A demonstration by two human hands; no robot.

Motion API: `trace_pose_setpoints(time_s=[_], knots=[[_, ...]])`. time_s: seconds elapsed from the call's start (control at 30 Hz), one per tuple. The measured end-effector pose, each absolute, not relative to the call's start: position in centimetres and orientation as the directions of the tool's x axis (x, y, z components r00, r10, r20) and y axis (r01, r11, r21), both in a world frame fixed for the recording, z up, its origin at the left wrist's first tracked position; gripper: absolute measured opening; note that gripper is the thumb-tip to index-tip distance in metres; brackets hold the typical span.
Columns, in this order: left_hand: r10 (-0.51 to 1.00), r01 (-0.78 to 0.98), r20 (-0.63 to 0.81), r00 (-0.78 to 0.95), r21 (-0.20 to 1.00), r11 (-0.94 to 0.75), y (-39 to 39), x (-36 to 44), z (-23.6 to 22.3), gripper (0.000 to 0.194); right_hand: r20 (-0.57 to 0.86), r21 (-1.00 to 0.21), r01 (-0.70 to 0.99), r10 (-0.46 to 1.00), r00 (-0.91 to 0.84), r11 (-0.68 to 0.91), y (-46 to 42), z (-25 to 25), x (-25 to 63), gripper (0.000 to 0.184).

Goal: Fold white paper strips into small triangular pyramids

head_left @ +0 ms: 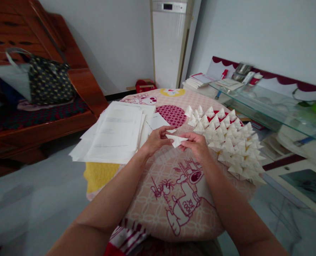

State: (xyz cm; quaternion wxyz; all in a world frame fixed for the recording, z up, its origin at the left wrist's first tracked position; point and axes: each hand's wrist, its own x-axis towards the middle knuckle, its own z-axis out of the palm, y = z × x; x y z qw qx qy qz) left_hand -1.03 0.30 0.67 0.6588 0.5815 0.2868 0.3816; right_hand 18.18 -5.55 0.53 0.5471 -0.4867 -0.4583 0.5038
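Observation:
Between my two hands is a small piece of folded white paper (177,140), roughly triangular with its point downward. My left hand (158,138) pinches its left corner, and my right hand (196,144) grips its right corner. Both hands are a little above a patterned pink tablecloth (158,209). Left of my hands lies a stack of white paper sheets (112,131) with faint print. To the right stand many folded white paper pieces (227,138) with pointed tips, set close together in rows.
A glass-topped cabinet (285,110) runs along the wall on the right, bearing papers, tins and a cup. At the left is a wooden bench (86,89) with a dotted bag (48,78) on it. A tall white air conditioner (168,42) stands behind the table.

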Motion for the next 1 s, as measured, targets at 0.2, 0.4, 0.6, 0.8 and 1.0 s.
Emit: trace_pose_setpoints(time_s=[0.2,0.4,0.6,0.8,1.0], knots=[[0.841,-0.08,0.061,0.537,0.997,-0.022,-0.07,-0.78,0.7,0.083,0.066,-0.996,-0.062,0.994,0.084,0.071,-5.51,0.34,17.95,0.027],[0.83,-0.021,0.134,0.541,0.989,-0.146,-0.06,-0.86,0.82,0.078,0.073,-0.997,-0.015,0.996,0.054,0.073,-5.83,0.74,17.72,0.027],[0.796,-0.011,0.174,0.58,0.978,-0.206,-0.11,-0.92,0.92,0.072,-0.017,-0.996,-0.082,1.0,-0.005,-0.017,-6.03,0.82,17.62,0.025],[0.794,-0.033,0.207,0.572,0.973,-0.229,-0.21,-0.92,1.09,0.061,-0.04,-0.988,-0.149,0.999,-0.015,-0.042,-6.09,0.89,17.4,0.021],[0.785,-0.025,0.229,0.576,0.965,-0.262,-0.09,-0.93,0.88,0.055,-0.04,-0.989,-0.143,0.999,-0.009,-0.04,-6.1,1.06,17.27,0.02]])
